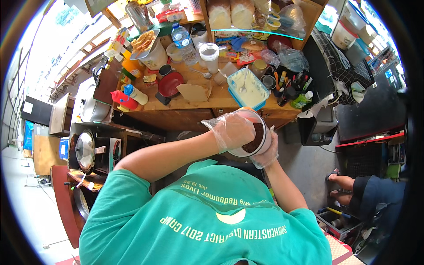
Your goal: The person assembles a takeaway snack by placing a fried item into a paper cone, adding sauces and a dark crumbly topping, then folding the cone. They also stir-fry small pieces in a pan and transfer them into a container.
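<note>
My left hand, in a clear plastic glove, reaches into the mouth of a white plastic tub; its fingers are hidden inside. Dark brown crumbly matter shows in the tub. My right hand, gloved too, grips the tub's outer side and holds it tilted in front of my body. Just beyond the tub, a blue-rimmed plastic container of creamy white matter stands at the wooden counter's edge, with a metal spoon in it.
The wooden counter carries squeeze bottles, a red bowl, a water bottle, stacked plastic cups and a green bottle. A black bin stands at the right. Another person's legs show at the far right.
</note>
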A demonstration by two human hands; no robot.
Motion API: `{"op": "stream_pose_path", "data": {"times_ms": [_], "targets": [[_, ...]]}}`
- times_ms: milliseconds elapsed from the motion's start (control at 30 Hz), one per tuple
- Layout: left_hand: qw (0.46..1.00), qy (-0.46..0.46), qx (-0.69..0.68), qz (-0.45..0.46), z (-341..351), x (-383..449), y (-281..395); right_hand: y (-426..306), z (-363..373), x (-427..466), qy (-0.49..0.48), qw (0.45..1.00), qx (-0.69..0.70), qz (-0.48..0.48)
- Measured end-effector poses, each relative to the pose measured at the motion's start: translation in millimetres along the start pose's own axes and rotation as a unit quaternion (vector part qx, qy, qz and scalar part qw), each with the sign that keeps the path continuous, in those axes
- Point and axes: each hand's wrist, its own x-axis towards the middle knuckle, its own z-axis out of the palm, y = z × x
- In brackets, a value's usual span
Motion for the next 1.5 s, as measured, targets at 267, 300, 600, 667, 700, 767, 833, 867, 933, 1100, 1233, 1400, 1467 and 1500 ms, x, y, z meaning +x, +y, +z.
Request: {"op": "stream_pose_path", "data": {"times_ms": [267, 300, 600, 667, 700, 767, 833, 867, 933, 1100, 1233, 1400, 1467, 1500], "targets": [[0.948, -0.136, -0.206, -0.199, -35.2, -39.7, -57.8, 23.8, -9.8, 59.2, 0.028, 0.999, -0.023, 0.014], [0.95, 0.007, -0.276, -0.149, -44.2, -56.0, -76.8, 27.5, -8.9, 67.2, 0.017, 1.0, -0.02, 0.009], [0.86, 0.151, -0.024, -0.486, 153.2, -188.9, -282.1, 44.4, -10.0, 101.4, 0.074, 0.992, -0.076, -0.064], [0.809, 0.11, -0.125, -0.563, 211.7, -200.6, -308.3, 45.4, -6.1, 102.8, 0.106, 0.988, -0.078, -0.079], [0.705, 0.105, -0.255, -0.653, 236.2, -195.8, -316.3, 45.2, -3.6, 103.6, 0.134, 0.986, -0.066, -0.081], [0.659, 0.169, -0.259, -0.685, 267.5, -187.7, -323.3, 45.6, 2.1, 105.2, 0.113, 0.986, -0.073, -0.094], [0.616, 0.221, -0.28, -0.702, 279.7, -182.9, -326.5, 47.5, 7.4, 106.7, 0.118, 0.986, -0.063, -0.1], [0.61, 0.232, -0.258, -0.713, 281.3, -180.2, -328.1, 48.6, 9.5, 107.5, 0.108, 0.985, -0.088, -0.104], [0.612, 0.213, -0.242, -0.723, 277.9, -181.3, -333.9, 50.6, 12.6, 107.3, 0.093, 0.979, -0.136, -0.121], [0.715, 0.067, -0.168, -0.676, 232.1, -197.1, -341.4, 52.5, 13.1, 102.4, 0.102, 0.991, -0.036, -0.083], [0.774, 0.198, -0.118, -0.59, 147.9, -183.4, -313.4, 50.3, 3.7, 99.8, 0.093, 0.989, 0.012, -0.114], [0.885, 0.147, -0.233, -0.375, 81.0, -121.3, -253.3, 39.7, -18.5, 80.7, 0.016, 0.997, 0.064, -0.042], [0.972, 0.042, -0.113, -0.204, 77.8, -104.9, -249.2, 38.3, -28.7, 76.0, -0.014, 0.996, 0.093, -0.008], [0.981, 0.022, -0.083, -0.175, 78.8, -95.2, -246.4, 38.8, -33.4, 74.4, -0.026, 0.996, 0.08, -0.026]]}}
